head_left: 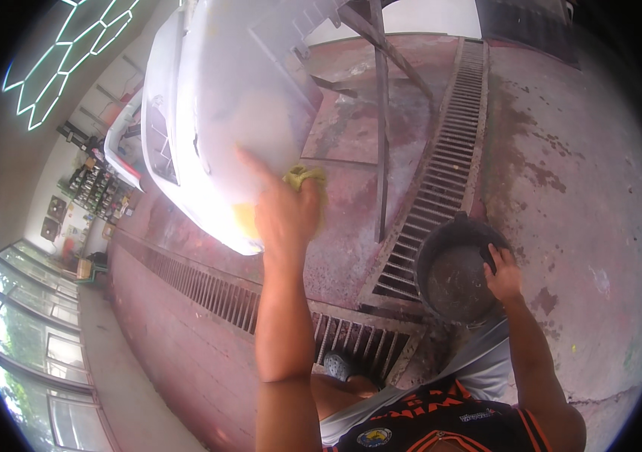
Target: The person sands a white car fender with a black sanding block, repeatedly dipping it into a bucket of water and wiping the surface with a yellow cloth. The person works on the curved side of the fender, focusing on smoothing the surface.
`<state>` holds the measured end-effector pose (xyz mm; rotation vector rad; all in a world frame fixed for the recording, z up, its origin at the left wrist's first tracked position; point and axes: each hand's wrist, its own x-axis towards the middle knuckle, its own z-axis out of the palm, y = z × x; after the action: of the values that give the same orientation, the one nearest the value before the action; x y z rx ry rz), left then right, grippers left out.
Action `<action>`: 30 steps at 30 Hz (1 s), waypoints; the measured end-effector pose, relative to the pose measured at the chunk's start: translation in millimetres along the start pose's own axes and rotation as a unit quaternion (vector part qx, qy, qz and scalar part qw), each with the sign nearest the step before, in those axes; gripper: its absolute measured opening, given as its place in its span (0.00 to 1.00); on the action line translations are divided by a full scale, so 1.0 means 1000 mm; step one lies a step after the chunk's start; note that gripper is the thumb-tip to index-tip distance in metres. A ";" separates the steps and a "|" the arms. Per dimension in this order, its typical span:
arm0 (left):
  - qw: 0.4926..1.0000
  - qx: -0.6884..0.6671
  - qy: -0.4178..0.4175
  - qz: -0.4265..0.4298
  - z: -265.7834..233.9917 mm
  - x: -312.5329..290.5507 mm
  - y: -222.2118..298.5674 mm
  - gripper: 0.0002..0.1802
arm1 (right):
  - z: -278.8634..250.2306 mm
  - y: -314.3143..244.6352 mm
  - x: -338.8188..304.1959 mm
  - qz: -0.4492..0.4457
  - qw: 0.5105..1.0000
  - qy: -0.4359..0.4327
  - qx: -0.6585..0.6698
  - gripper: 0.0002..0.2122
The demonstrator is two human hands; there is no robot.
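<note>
My left hand (288, 215) is closed on a yellow cloth (307, 176), which bunches up by the thumb. Its index finger stretches forward against the pale surface of a white car bumper (223, 98). Glare washes out the bumper's lower end, where a yellowish patch shows. Over on the right, my right hand (505, 280) is at the side of a round black bucket (431, 301). The fingers close on a small dark block (489, 258) just inside the rim. Greyish liquid appears to lie in the bucket's bottom.
A stand with dark legs (381, 151) holds up the bumper. Metal drain grates (441, 169) cross the reddish floor, one running under my foot (340, 367). Another bumper (121, 147) and cluttered shelves (95, 188) are at the far left, near windows (35, 339).
</note>
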<state>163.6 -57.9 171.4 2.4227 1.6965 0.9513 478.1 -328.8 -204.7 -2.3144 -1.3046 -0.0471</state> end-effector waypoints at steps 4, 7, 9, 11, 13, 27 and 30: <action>0.997 0.062 -0.047 -0.021 0.006 -0.023 -0.015 0.66 | 0.002 0.002 0.001 0.008 0.999 -0.025 -0.025 0.28; 0.995 0.049 -0.086 -0.027 0.007 -0.045 -0.029 0.67 | -0.006 -0.011 0.008 0.029 0.988 -0.121 -0.087 0.27; 0.993 0.040 -0.106 -0.025 0.013 -0.064 -0.045 0.68 | -0.020 -0.032 0.020 0.059 0.959 -0.240 -0.137 0.26; 0.991 0.028 -0.132 -0.013 0.028 -0.085 -0.064 0.64 | -0.010 -0.027 0.041 0.088 0.938 -0.326 -0.079 0.25; 0.986 0.014 -0.166 -0.003 0.038 -0.107 -0.082 0.59 | 0.011 -0.024 0.058 0.126 0.927 -0.353 -0.015 0.24; 0.624 -0.724 -0.148 -0.254 0.097 -0.116 -0.170 0.21 | 0.231 0.069 0.041 0.174 0.916 -0.355 -0.068 0.31; 0.621 -0.740 -0.051 -0.254 0.081 -0.103 -0.163 0.30 | 0.202 0.028 0.042 0.236 0.925 -0.298 0.009 0.26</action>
<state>44.0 -56.4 -0.7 0.7779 0.6905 1.2283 483.4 -221.7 -383.2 -2.6665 -0.9297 0.8825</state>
